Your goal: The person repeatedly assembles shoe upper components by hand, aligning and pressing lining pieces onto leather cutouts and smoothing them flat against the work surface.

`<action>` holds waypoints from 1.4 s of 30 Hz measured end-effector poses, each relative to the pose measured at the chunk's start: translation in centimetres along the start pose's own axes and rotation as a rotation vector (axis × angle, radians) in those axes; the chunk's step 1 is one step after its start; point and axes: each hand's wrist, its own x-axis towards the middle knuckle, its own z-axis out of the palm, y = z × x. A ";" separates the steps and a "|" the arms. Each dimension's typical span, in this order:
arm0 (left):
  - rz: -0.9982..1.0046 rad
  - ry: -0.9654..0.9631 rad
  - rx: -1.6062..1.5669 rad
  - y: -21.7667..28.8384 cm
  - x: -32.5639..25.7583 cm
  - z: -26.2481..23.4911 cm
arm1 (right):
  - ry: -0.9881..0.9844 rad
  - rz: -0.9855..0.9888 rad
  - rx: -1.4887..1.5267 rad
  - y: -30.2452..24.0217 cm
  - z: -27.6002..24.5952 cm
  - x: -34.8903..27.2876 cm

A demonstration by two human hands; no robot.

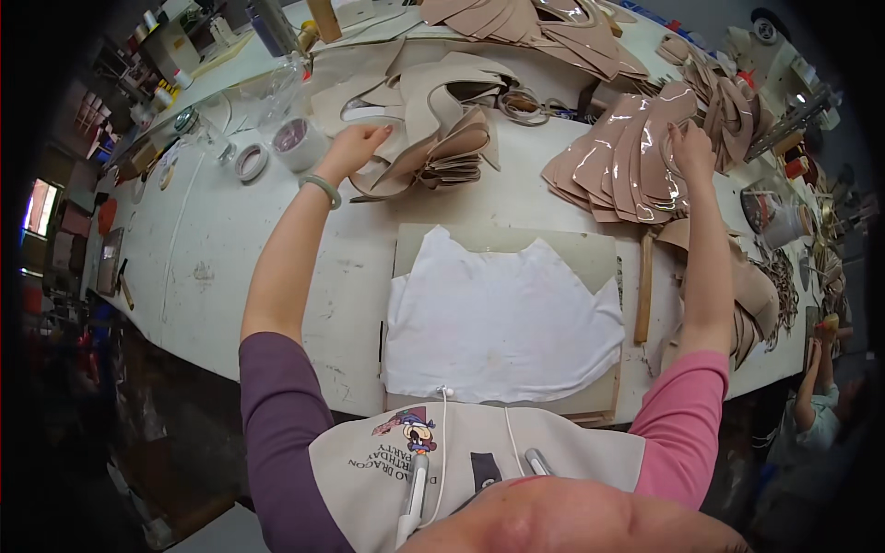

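reaching: both hands out over table (212, 267)
left hand (355, 147): loose, fingers on tan stack (442, 152)
right hand (691, 147): fingertips gripping glossy stack (618, 166)
near: white cloth (502, 323)

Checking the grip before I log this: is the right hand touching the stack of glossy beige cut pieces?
Touching. The head view shows the right hand with its fingers resting on the top edge of the glossy beige stack, no gap visible.

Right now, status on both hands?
Left hand on matte beige pieces. Right hand on glossy tan stack. White cloth between, untouched.
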 end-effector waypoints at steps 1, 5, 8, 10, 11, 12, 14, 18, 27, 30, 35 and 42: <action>0.033 0.009 -0.055 0.9 0.5 0.7 | 0.043 -0.034 0.034 0.8 -0.6 -0.8; -0.127 -0.247 0.063 5.2 1.9 1.5 | 0.146 -0.310 0.259 5.0 -4.4 -6.1; -0.013 -0.114 -0.129 7.2 0.8 2.4 | -0.029 -0.287 0.311 8.2 -7.2 -11.7; -0.036 0.045 -0.349 5.5 3.7 3.3 | -0.073 -0.262 0.303 9.6 -8.7 -14.8; -0.004 0.077 -0.507 4.7 4.8 3.2 | -0.082 -0.275 0.369 10.2 -8.8 -15.9; 0.031 0.172 -0.693 2.8 6.6 2.5 | -0.092 -0.293 0.428 10.6 -9.3 -17.3; 0.248 0.081 -1.099 3.1 7.5 0.6 | -0.219 -0.145 0.669 11.4 -9.4 -19.3; 0.714 -0.331 -1.502 8.9 1.3 -5.2 | -0.258 -0.088 0.550 14.1 -9.3 -22.8; 0.484 0.020 -1.140 17.8 -29.1 6.9 | -0.319 0.118 0.196 11.7 -4.3 -24.7; 0.243 -0.077 -1.223 15.0 -33.2 11.3 | -0.164 -0.001 -0.169 10.8 -0.3 -24.9; 0.111 -0.214 -0.846 10.3 -38.3 12.7 | -0.332 0.117 0.454 11.4 -1.3 -22.0; 0.155 -0.255 -0.754 9.8 -37.0 9.5 | -0.687 0.048 1.737 4.6 -13.8 -27.9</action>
